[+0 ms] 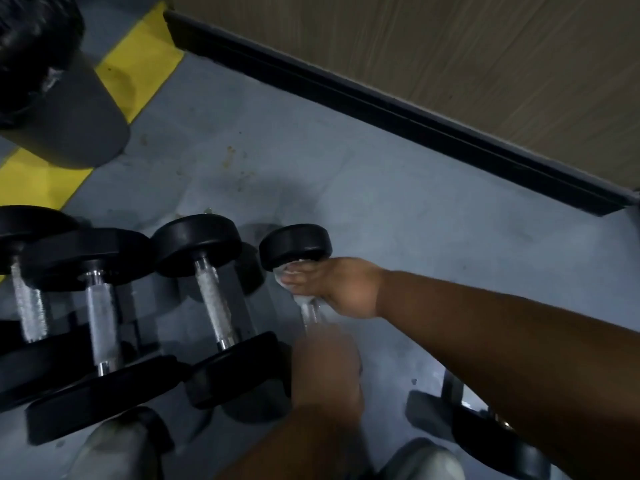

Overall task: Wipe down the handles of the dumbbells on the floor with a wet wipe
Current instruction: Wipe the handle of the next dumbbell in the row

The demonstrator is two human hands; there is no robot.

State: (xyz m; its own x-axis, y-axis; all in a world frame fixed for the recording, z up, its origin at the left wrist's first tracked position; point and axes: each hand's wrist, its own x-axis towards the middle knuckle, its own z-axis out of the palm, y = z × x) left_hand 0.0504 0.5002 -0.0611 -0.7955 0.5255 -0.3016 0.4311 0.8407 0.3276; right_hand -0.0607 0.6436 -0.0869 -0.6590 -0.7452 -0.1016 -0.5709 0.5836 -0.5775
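Note:
Several black dumbbells with knurled steel handles lie side by side on the grey floor. On the rightmost dumbbell point(294, 245) my right hand point(332, 289) grips the top of the handle just under the far head, with a white wet wipe point(289, 271) bunched between fingers and steel. My left hand point(325, 365) is blurred; it is wrapped round the lower part of the same handle, hiding the near head. A short bare stretch of that handle point(309, 313) shows between my hands. The neighbouring dumbbell point(211, 282) lies untouched to the left.
Two more dumbbells point(100, 299) lie further left. A grey cylinder point(79, 123) stands at the top left over yellow floor marking point(138, 60). A dark baseboard point(398, 109) runs under the wood wall. Another dumbbell point(485, 431) lies at the lower right. Grey shoes point(117, 448) show at the bottom.

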